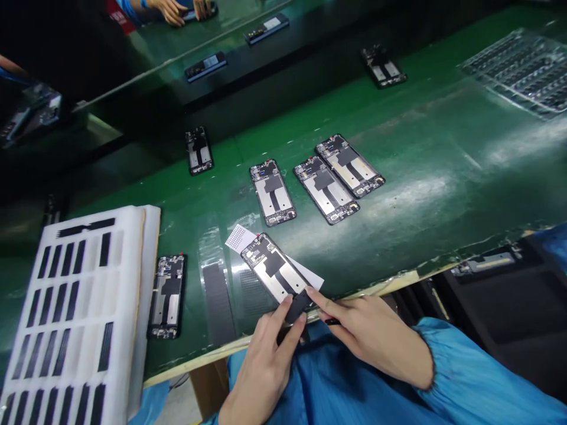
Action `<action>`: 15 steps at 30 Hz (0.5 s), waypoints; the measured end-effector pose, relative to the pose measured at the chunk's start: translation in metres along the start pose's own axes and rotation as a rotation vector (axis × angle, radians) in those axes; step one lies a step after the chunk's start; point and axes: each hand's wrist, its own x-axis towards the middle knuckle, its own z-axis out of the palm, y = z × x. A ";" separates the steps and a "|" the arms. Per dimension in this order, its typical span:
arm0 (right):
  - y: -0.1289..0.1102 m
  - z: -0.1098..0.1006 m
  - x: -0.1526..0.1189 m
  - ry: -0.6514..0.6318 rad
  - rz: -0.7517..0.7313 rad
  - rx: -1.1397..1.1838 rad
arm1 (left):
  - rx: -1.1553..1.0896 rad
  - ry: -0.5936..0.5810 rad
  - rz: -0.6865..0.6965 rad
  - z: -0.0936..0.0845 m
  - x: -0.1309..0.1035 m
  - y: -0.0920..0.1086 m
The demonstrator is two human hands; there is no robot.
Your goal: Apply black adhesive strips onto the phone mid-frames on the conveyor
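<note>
An opened phone body (273, 268) lies tilted on a white sheet (241, 237) near the green table's front edge. A black cover piece (299, 304) sits over its lower end. My left hand (268, 357) presses index finger and thumb against the left and bottom of that piece. My right hand (372, 327) touches the piece's right corner with its index finger, the other fingers curled below. Something small and dark (332, 321) shows at the right fingers. Dark strips (218, 301) lie on the table just left of the phone body.
Several other phone bodies (272, 192) lie beyond my hands; one more (168, 295) is at the left beside a white foam tray (135, 254) of black strips. A clear plastic tray (522, 74) lies far right. Another person's hands (172, 10) show at the top.
</note>
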 end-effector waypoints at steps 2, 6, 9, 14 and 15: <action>-0.003 0.000 0.000 0.004 0.015 -0.020 | -0.011 -0.010 -0.008 -0.003 0.002 0.000; -0.010 0.000 -0.001 -0.041 0.084 -0.138 | -0.003 0.042 0.017 -0.005 0.002 0.002; -0.010 -0.005 0.001 -0.084 0.113 -0.173 | 0.106 0.059 0.054 -0.003 0.001 0.004; 0.004 -0.027 0.019 -0.159 0.086 -0.041 | 0.237 -0.070 0.033 -0.006 0.004 0.000; 0.005 -0.031 0.026 -0.165 0.083 0.015 | 0.208 -0.085 0.022 -0.007 0.005 -0.002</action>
